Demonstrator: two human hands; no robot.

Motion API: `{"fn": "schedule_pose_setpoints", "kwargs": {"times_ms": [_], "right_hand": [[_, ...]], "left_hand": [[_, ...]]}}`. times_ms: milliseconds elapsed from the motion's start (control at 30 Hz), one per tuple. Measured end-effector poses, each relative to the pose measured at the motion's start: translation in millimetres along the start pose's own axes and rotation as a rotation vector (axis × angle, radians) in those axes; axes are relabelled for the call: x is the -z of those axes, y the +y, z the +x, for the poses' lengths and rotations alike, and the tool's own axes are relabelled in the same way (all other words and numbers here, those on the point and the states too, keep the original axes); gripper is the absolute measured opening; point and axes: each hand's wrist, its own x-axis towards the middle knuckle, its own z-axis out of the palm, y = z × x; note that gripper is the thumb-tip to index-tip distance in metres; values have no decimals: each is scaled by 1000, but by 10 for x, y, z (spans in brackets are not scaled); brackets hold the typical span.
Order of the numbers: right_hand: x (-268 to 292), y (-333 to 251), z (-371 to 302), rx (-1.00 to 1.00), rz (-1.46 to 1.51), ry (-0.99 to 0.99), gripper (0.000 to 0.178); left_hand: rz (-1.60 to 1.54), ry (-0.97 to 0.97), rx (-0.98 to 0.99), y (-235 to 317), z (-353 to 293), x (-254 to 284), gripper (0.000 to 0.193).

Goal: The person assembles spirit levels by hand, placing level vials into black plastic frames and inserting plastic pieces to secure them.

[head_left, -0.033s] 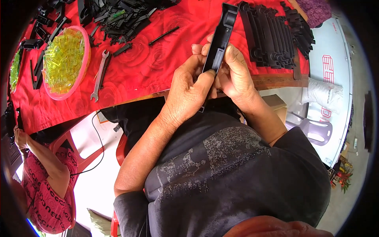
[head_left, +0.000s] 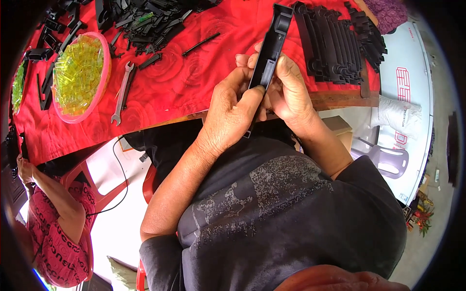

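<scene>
A long, narrow black plastic housing [head_left: 275, 46] is held in front of me, tilted, its hollow side up and its far end leaning right. My left hand [head_left: 230, 104] wraps around its lower part, thumb pressed onto the inside. My right hand [head_left: 292, 89] grips its right side near the middle, thumb along the edge and fingers curled beneath. Both hands are closed on it just above the table's front edge. Fingers hide much of the lower half, and I cannot make out any small piece between them.
Similar black housings [head_left: 330, 46] lie in a row at right on the red tablecloth [head_left: 179, 80]. At left are a pink-rimmed basin [head_left: 108, 63] of yellow-green clear pieces [head_left: 77, 75], a wrench [head_left: 123, 92] and piled black parts [head_left: 150, 22]. Another person [head_left: 58, 218] sits lower left.
</scene>
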Motion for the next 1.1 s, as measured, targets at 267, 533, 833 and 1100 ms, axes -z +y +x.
{"fn": "schedule_pose_setpoints", "kwargs": {"times_ms": [267, 533, 833, 1100], "right_hand": [[5, -8, 15, 21, 2, -40, 47], [-18, -2, -7, 61, 24, 13, 48], [20, -104, -64, -53, -4, -37, 61], [3, -44, -70, 3, 7, -115, 53]], "left_hand": [[36, 31, -33, 22, -12, -51, 17], [77, 17, -72, 6, -3, -61, 15], [111, 50, -129, -62, -2, -102, 16], [220, 73, -124, -53, -24, -120, 21]]}}
